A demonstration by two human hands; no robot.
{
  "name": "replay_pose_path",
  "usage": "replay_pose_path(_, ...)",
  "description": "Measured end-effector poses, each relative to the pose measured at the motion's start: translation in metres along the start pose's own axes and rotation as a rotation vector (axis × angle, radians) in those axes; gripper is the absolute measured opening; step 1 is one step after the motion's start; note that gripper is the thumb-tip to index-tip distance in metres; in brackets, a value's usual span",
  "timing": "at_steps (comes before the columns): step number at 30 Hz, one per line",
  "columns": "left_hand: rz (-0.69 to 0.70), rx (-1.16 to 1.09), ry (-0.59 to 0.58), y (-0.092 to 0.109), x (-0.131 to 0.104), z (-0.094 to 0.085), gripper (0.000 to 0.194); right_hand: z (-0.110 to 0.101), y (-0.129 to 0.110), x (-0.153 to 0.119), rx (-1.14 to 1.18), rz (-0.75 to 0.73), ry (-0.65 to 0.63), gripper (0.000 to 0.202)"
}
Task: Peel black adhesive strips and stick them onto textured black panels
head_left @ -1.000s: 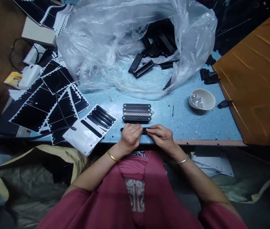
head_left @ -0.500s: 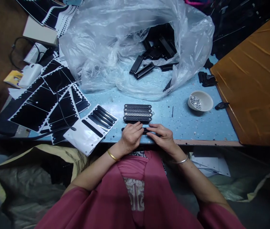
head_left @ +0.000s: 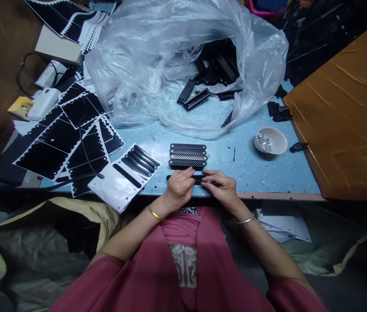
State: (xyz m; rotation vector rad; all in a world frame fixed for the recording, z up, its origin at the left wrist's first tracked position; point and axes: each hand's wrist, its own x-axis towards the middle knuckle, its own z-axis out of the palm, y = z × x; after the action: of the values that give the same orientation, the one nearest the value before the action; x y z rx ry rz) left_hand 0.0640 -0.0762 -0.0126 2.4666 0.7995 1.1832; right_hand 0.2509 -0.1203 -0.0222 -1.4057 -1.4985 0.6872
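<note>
Near the table's front edge, my left hand (head_left: 181, 186) and my right hand (head_left: 220, 184) both grip a thin black strip (head_left: 198, 178) that lies crosswise between them. The left fingers are closed over its left part; the right thumb and fingers pinch its right end. Just beyond my hands sits a folded black part with several textured bars (head_left: 188, 155) and shiny rivets at its ends. To the left, a white backing sheet (head_left: 105, 188) carries several black adhesive strips with rounded ends.
A large clear plastic bag (head_left: 131, 73) spreads across the back, with black parts (head_left: 196, 99) in its opening. At right are a white bowl (head_left: 279, 141) of small metal pieces, a thin pin (head_left: 234, 154) and an orange-brown panel (head_left: 346, 112). Black sticker sheets (head_left: 53, 138) pile up at left.
Both hands stay on the black strip with only slight finger movement. The whole view has shifted a little; the objects on the table keep their places.
</note>
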Motion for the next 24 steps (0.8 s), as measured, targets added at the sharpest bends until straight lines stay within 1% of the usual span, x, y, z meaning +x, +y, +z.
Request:
replay_pose_path(2,0.007,-0.016,-0.010,0.005,0.002,-0.017,0.014,-0.009,-0.007,-0.001,-0.022,0.037,0.046,0.013)
replay_pose_path(3,0.017,-0.013,-0.017,0.005,0.002,-0.030,0.012,-0.013,-0.012,-0.002,-0.047,0.039,0.071,0.016)
replay_pose_path(5,0.022,0.034,-0.032,-0.001,-0.001,-0.065,0.011,-0.018,-0.026,-0.006,-0.110,-0.008,0.101,0.015)
replay_pose_path(6,-0.005,0.094,-0.029,-0.009,-0.005,-0.086,0.012,-0.018,-0.035,-0.009,-0.135,-0.054,0.092,0.013)
replay_pose_path(7,-0.055,0.182,-0.043,-0.019,-0.011,-0.107,0.019,-0.014,-0.044,-0.013,-0.146,-0.108,0.064,0.010)
replay_pose_path(8,-0.117,0.260,-0.080,-0.030,-0.019,-0.126,0.033,-0.008,-0.054,-0.017,-0.143,-0.165,0.013,0.009)
replay_pose_path(9,-0.184,0.323,-0.144,-0.042,-0.030,-0.144,0.049,0.001,-0.065,-0.020,-0.127,-0.226,-0.058,0.010)
replay_pose_path(10,-0.244,0.377,-0.228,-0.053,-0.041,-0.157,0.061,0.013,-0.075,-0.022,-0.118,-0.282,-0.138,0.012)
replay_pose_path(11,-0.287,0.417,-0.310,-0.062,-0.054,-0.166,0.068,0.028,-0.083,-0.023,-0.124,-0.343,-0.224,0.014)
replay_pose_path(12,-0.320,0.445,-0.390,-0.067,-0.067,-0.170,0.070,0.044,-0.090,-0.022,-0.140,-0.398,-0.299,0.016)
replay_pose_path(13,-0.346,0.468,-0.454,-0.069,-0.079,-0.171,0.067,0.061,-0.096,-0.019,-0.163,-0.431,-0.347,0.019)
replay_pose_path(14,-0.370,0.495,-0.483,-0.065,-0.090,-0.167,0.061,0.078,-0.099,-0.014,-0.179,-0.457,-0.369,0.021)
replay_pose_path(15,-0.391,0.526,-0.478,-0.058,-0.099,-0.161,0.055,0.095,-0.100,-0.009,-0.194,-0.462,-0.372,0.023)
replay_pose_path(16,-0.403,0.555,-0.441,-0.047,-0.106,-0.154,0.050,0.111,-0.099,-0.003,-0.217,-0.468,-0.372,0.025)
replay_pose_path(18,-0.406,0.561,-0.376,-0.021,-0.115,-0.140,0.047,0.137,-0.095,0.008,-0.326,-0.459,-0.367,0.030)
replay_pose_path(20,-0.427,0.493,-0.312,0.000,-0.118,-0.132,0.051,0.154,-0.089,0.012,-0.448,-0.469,-0.396,0.036)
replay_pose_path(21,-0.447,0.438,-0.263,0.007,-0.118,-0.132,0.051,0.159,-0.085,0.011,-0.488,-0.489,-0.420,0.040)
replay_pose_path(22,-0.475,0.387,-0.178,0.010,-0.118,-0.135,0.046,0.161,-0.081,0.009,-0.504,-0.522,-0.440,0.044)
replay_pose_path(24,-0.570,0.345,0.053,0.009,-0.118,-0.146,0.031,0.160,-0.072,0.002,-0.488,-0.590,-0.444,0.047)
